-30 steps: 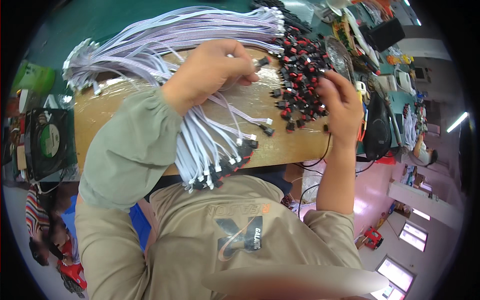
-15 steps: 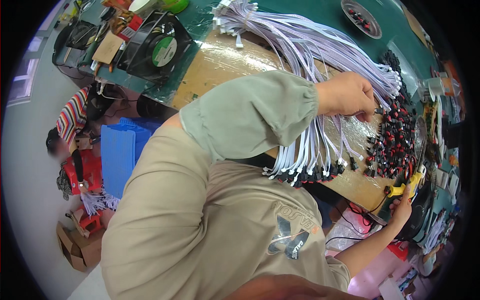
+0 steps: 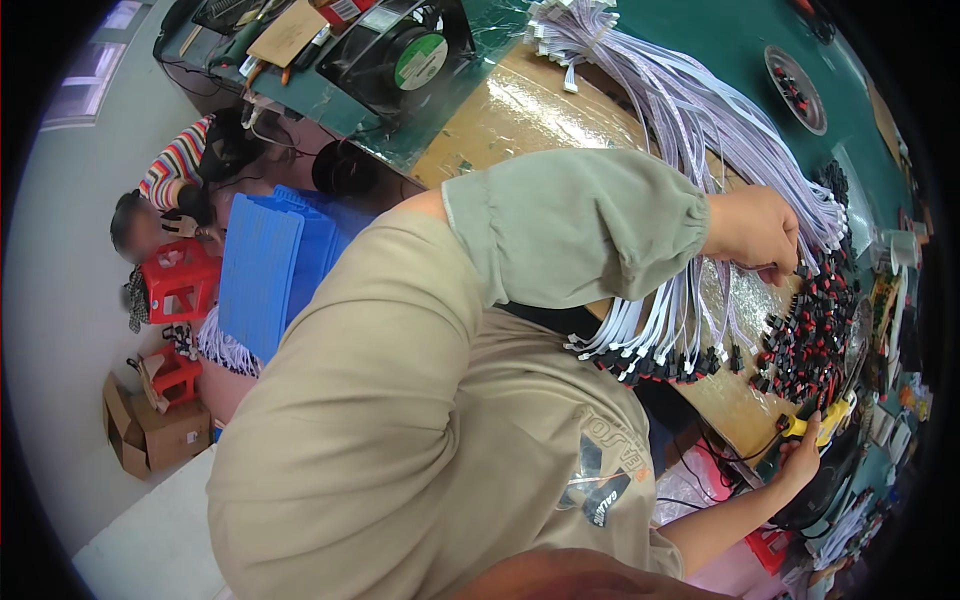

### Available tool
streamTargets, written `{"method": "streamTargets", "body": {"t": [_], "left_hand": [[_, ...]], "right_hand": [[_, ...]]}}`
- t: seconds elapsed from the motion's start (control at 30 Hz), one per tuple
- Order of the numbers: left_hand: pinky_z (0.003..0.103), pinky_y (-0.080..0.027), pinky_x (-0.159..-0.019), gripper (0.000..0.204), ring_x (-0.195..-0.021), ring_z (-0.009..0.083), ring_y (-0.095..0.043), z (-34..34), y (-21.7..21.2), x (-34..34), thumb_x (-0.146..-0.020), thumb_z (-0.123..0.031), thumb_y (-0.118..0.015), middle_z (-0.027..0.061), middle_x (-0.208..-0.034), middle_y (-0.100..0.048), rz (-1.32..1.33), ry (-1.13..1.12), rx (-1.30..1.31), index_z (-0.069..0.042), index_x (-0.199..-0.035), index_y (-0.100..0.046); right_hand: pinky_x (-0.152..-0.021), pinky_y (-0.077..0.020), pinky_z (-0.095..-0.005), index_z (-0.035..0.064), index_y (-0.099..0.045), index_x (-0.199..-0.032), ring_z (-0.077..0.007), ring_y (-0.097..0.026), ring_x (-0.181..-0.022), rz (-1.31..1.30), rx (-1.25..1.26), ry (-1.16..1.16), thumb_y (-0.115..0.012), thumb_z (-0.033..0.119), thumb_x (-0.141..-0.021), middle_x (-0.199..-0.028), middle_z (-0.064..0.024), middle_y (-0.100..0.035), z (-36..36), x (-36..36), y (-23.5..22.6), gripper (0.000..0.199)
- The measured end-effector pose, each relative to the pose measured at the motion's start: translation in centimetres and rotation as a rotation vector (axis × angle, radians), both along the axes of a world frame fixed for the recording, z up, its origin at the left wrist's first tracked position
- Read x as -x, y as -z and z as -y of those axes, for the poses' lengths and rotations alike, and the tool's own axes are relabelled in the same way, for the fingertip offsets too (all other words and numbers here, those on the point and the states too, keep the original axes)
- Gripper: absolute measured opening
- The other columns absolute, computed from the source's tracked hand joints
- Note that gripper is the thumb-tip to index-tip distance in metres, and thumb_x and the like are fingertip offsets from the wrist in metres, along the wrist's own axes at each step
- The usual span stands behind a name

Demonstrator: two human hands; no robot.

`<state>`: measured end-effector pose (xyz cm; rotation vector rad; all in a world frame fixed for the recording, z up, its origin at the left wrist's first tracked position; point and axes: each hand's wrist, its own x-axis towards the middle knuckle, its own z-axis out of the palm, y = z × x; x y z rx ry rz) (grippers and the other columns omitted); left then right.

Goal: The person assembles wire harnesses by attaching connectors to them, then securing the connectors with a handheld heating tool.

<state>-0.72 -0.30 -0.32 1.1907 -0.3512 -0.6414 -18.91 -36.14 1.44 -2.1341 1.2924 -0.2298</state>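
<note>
My left hand point(image 3: 755, 235), in a grey-green sleeve cover point(image 3: 590, 220), is closed in a pinch at the near side of the heap of black and red connectors point(image 3: 805, 335). A small black connector point(image 3: 803, 268) peeks out at its fingertips, mostly hidden. Under that forearm run white flat cables point(image 3: 690, 100), a large bundle reaching across the table. Cable ends with black and red plugs point(image 3: 650, 365) hang in a row at the table's near edge. Lower right, my right hand point(image 3: 800, 462) grips a yellow glue gun point(image 3: 830, 420), its tip pointing up toward the heap.
A black fan point(image 3: 400, 60) stands on the table's far left. A metal dish point(image 3: 797, 90) with a few connectors lies at the upper right. Blue crates point(image 3: 265, 270), red stools point(image 3: 180, 280) and a cardboard box point(image 3: 155, 430) stand on the floor, with a co-worker point(image 3: 175, 180) bending there.
The whole view has shifted, so the table appears farther right and lower. My hands keep about their places by the heap. The co-worker's arm has drawn back from the white cables on the floor.
</note>
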Motion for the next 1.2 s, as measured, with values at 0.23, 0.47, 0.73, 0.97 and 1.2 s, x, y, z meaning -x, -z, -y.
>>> {"method": "streamTargets", "body": {"t": [0.23,0.47,0.73,0.97,1.2], "left_hand": [[0.023,-0.046,-0.053,0.005,-0.06,0.0103,-0.062,-0.1,0.0,0.3,-0.073,-0.004,-0.067,0.0086,-0.07,-0.068,-0.041,0.003,0.011,-0.001,-0.071,-0.064],[0.023,-0.047,-0.054,0.005,-0.059,0.0114,-0.062,-0.2,0.8,0.0,-0.073,-0.003,-0.067,0.0087,-0.068,-0.067,-0.058,-0.026,-0.015,0.0,-0.071,-0.063],[0.025,-0.046,-0.052,0.008,-0.06,0.0131,-0.062,-0.1,-0.7,0.0,-0.075,-0.005,-0.065,0.0115,-0.073,-0.068,-0.094,-0.009,-0.017,0.001,-0.078,-0.062],[0.02,-0.039,-0.052,0.007,-0.062,0.0091,-0.058,-0.6,-0.4,-0.3,-0.079,-0.006,-0.064,0.012,-0.079,-0.068,-0.14,0.037,0.001,-0.001,-0.08,-0.06],[0.02,-0.04,-0.053,0.009,-0.065,0.0094,-0.06,-0.3,-0.4,-0.3,-0.079,-0.01,-0.065,0.0102,-0.079,-0.067,-0.159,0.046,-0.022,-0.004,-0.079,-0.059]], "right_hand": [[-0.053,-0.0392,-0.0225,0.0034,-0.063,-0.088,-0.0082,-0.05,-0.06,0.628,-0.204,0.02,-0.074,0.045,-0.079,-0.075,-0.0005,-0.057,1.0,1.6,2.2,0.044],[-0.07,-0.0391,-0.0295,-0.0003,-0.052,-0.091,-0.0153,-0.048,-0.077,1.004,-0.723,-0.344,-0.057,0.019,-0.094,-0.087,-0.0058,-0.052,0.8,1.1,2.1,0.02],[-0.076,-0.038,-0.0307,0.0042,-0.029,-0.14,-0.0167,-0.039,-0.08,1.018,-0.993,-0.69,-0.058,0.025,-0.089,-0.085,-0.0047,-0.039,-9.3,0.8,1.7,0.062],[-0.051,-0.0378,-0.0267,0.0017,-0.039,-0.132,-0.0133,-0.045,-0.055,0.891,-0.917,-0.685,-0.076,0.029,-0.075,-0.071,-0.0019,-0.044,-15.2,1.7,2.3,0.073],[-0.05,-0.0355,-0.0252,0.0002,-0.046,-0.126,-0.0117,-0.043,-0.055,0.838,-0.822,-0.632,-0.078,0.027,-0.072,-0.069,-0.0004,-0.043,-15.6,1.9,2.0,0.069]]}}
